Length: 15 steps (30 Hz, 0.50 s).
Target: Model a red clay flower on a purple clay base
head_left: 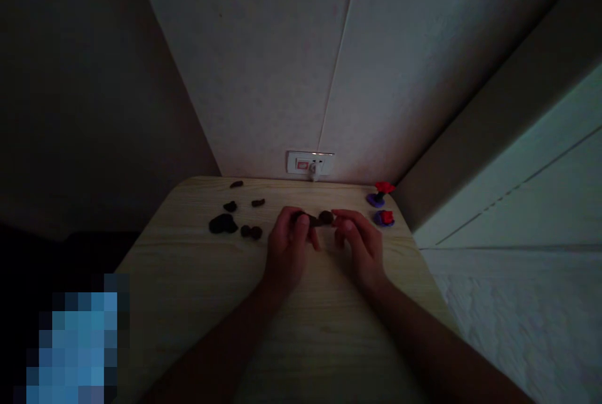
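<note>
My left hand [288, 250] is closed on a dark brown piece that looks like modelling clay [324, 218], above the wooden table. The piece is narrow in the middle, with a round lump at its right end; its left end is partly hidden by my thumb and fingers. Close to the round lump is my right hand [365, 247], its fingers curved and apart. Its index fingertip is at the lump's edge; whether it touches is hard to tell in the dim light. Left of my hands lie two joined dark balls [251, 232] and a flat black lump [223, 224].
Smaller dark pieces lie further back: one [230, 206], another [258, 202] and a third [236, 184]. At the table's [324, 303] right edge stand a red flower shape on a purple base [376, 199] and a red-and-purple piece [384, 218]. A wall socket [301, 164] holds a plug.
</note>
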### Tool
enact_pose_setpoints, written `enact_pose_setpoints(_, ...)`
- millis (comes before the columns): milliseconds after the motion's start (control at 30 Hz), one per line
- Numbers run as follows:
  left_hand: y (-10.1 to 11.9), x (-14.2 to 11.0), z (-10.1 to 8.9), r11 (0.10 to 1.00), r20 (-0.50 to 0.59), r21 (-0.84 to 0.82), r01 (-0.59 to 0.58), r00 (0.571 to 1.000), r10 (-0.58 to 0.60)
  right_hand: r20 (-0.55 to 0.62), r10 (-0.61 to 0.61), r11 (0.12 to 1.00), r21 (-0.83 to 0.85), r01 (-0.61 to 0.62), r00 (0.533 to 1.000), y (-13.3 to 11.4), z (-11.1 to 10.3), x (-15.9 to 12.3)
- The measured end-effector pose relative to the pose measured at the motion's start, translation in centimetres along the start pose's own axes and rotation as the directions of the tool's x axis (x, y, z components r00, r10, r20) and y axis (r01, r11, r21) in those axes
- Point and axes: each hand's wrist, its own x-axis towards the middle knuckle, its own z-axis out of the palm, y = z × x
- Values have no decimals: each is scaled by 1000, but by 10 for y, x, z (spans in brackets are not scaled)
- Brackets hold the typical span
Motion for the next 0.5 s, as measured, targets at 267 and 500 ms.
enact_pose_setpoints(267,-5,-12,4,998,281,49,35,959,-47,112,-115,851,-501,156,987,23,-10,27)
enact_pose_setpoints(500,-6,-9,1,966,369,-96,240,910,-189,111,-102,908,-396,138,989,27,-5,26)
